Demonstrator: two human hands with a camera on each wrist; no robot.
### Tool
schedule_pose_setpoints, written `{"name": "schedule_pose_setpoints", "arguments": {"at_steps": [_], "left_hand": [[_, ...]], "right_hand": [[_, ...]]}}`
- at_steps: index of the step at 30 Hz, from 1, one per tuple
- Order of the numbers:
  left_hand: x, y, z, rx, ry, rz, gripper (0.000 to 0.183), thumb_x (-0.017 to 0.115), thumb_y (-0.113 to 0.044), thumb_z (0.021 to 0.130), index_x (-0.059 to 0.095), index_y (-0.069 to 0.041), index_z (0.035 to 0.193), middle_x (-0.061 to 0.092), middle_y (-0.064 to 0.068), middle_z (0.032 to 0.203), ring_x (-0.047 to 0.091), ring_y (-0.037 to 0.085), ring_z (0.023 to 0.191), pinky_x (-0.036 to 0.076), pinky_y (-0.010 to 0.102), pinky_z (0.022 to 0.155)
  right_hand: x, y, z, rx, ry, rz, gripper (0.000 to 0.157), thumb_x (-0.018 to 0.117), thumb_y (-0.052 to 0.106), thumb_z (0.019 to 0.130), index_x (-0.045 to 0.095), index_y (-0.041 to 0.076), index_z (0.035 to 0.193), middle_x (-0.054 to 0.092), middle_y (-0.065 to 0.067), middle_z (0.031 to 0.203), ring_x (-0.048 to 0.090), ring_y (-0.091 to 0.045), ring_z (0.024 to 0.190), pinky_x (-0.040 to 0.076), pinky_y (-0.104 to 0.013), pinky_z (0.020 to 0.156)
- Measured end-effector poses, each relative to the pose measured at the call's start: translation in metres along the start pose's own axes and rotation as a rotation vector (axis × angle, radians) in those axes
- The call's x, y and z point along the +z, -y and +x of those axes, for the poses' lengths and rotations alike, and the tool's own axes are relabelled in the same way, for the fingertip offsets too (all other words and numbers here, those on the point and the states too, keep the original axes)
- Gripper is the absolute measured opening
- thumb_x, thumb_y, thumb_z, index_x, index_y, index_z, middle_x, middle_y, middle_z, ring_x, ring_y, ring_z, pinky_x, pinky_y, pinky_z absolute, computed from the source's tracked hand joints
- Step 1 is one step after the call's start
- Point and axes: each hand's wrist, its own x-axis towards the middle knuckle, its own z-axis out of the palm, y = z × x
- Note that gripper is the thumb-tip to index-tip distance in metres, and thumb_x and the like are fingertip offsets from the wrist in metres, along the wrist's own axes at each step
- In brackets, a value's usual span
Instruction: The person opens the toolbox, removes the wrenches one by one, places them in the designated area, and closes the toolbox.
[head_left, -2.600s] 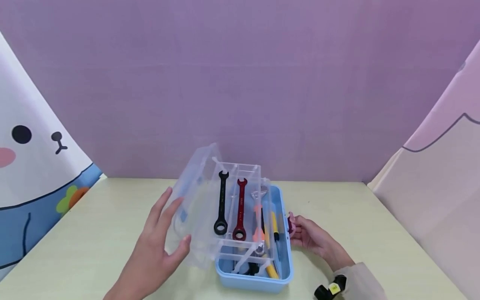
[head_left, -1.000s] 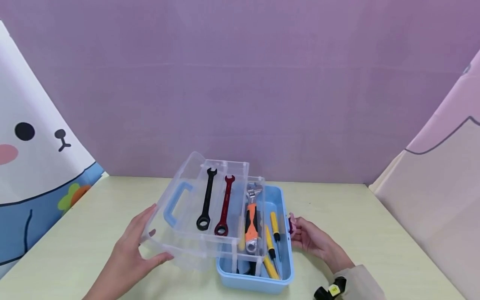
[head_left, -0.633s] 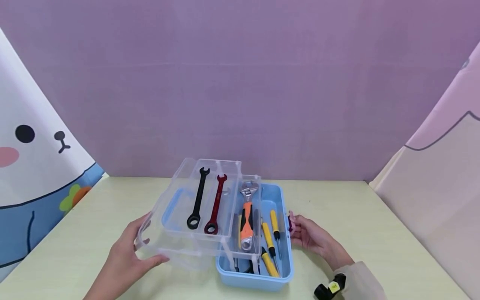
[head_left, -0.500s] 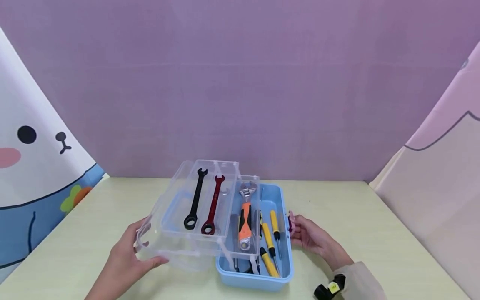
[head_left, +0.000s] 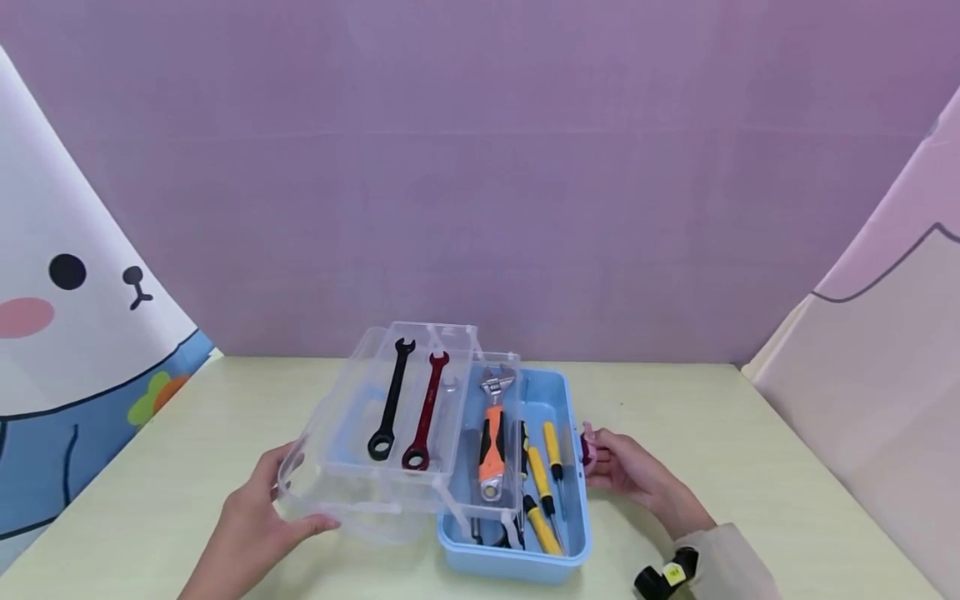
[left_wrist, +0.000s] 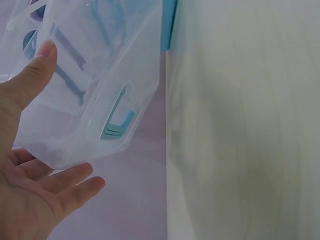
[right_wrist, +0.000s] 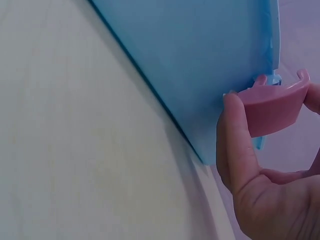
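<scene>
A blue toolbox (head_left: 512,567) stands on the table with its clear lid (head_left: 352,492) swung out to the left. My left hand (head_left: 251,521) holds the lid's outer edge, thumb on one side and fingers underneath. In the left wrist view the lid (left_wrist: 135,65) lies between that thumb and the fingers. My right hand (head_left: 637,475) pinches a pink latch (right_wrist: 275,110) on the box's right side. A black wrench (head_left: 392,400) and a red wrench (head_left: 427,412) lie in the upper clear tray. An orange-handled adjustable wrench (head_left: 492,442) lies in the lower tray.
Several yellow-handled screwdrivers (head_left: 539,481) and dark, partly hidden tools lie in the blue box. A pale table (head_left: 750,483) surrounds it. Behind rises a purple backdrop (head_left: 480,167), with a printed cartoon panel (head_left: 67,350) at left and a pale panel (head_left: 892,358) at right.
The lid has swung left and down, drawing both trays left and uncovering the screwdrivers. My left hand moved left and down and took the lid's edge. The right hand stayed at the latch.
</scene>
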Motion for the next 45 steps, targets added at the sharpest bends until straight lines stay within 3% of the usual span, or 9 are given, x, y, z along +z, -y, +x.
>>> {"name": "schedule_pose_setpoints", "arguments": {"at_steps": [5, 11, 16, 23, 31, 45], "left_hand": [[0.003, -0.004, -0.001, 0.024, -0.011, 0.004, 0.099, 0.090, -0.040, 0.057, 0.039, -0.001, 0.133, 0.058, 0.026, 0.125, 0.060, 0.044, 0.109, 0.052, 0.058, 0.087], [0.003, -0.001, -0.002, -0.057, 0.045, 0.013, 0.100, 0.087, -0.043, 0.061, 0.036, 0.000, 0.136, 0.055, 0.028, 0.130, 0.057, 0.042, 0.113, 0.049, 0.060, 0.093], [0.006, 0.005, -0.001, -0.090, 0.043, 0.028, 0.102, 0.088, -0.045, 0.059, 0.037, 0.001, 0.135, 0.054, 0.029, 0.130, 0.057, 0.041, 0.111, 0.048, 0.059, 0.093], [0.011, 0.005, -0.001, -0.115, 0.041, -0.049, 0.098, 0.089, -0.042, 0.057, 0.042, -0.001, 0.132, 0.057, 0.026, 0.129, 0.055, 0.044, 0.117, 0.048, 0.057, 0.096], [0.018, 0.009, -0.003, -0.208, 0.085, -0.100, 0.100, 0.088, -0.043, 0.059, 0.039, 0.002, 0.133, 0.050, 0.029, 0.134, 0.051, 0.045, 0.121, 0.046, 0.056, 0.099], [0.033, 0.027, -0.007, -0.209, 0.075, -0.138, 0.090, 0.090, -0.027, 0.060, 0.042, 0.006, 0.129, 0.050, 0.034, 0.131, 0.051, 0.044, 0.121, 0.047, 0.049, 0.099]], "right_hand": [[-0.006, -0.001, -0.002, -0.019, 0.014, -0.003, 0.034, 0.033, 0.020, 0.100, 0.061, 0.018, 0.081, 0.069, 0.008, 0.078, 0.067, -0.006, 0.077, 0.059, -0.024, 0.080], [-0.004, -0.003, 0.003, 0.014, 0.023, 0.006, 0.033, 0.034, 0.022, 0.101, 0.058, 0.019, 0.079, 0.068, 0.010, 0.077, 0.065, -0.004, 0.075, 0.059, -0.024, 0.079], [-0.004, -0.002, 0.005, 0.016, 0.042, 0.020, 0.032, 0.035, 0.023, 0.102, 0.057, 0.020, 0.079, 0.067, 0.010, 0.077, 0.064, -0.004, 0.075, 0.059, -0.024, 0.079], [-0.008, -0.001, 0.001, 0.022, 0.036, 0.021, 0.032, 0.035, 0.023, 0.102, 0.056, 0.019, 0.079, 0.066, 0.009, 0.077, 0.064, -0.005, 0.074, 0.059, -0.024, 0.080], [-0.009, 0.002, 0.000, 0.025, 0.044, 0.027, 0.030, 0.036, 0.023, 0.102, 0.058, 0.019, 0.083, 0.067, 0.009, 0.079, 0.065, -0.005, 0.076, 0.059, -0.025, 0.081], [-0.008, 0.001, 0.004, 0.037, 0.067, 0.038, 0.029, 0.035, 0.024, 0.103, 0.057, 0.018, 0.085, 0.066, 0.007, 0.081, 0.065, -0.006, 0.077, 0.058, -0.025, 0.082]]}}
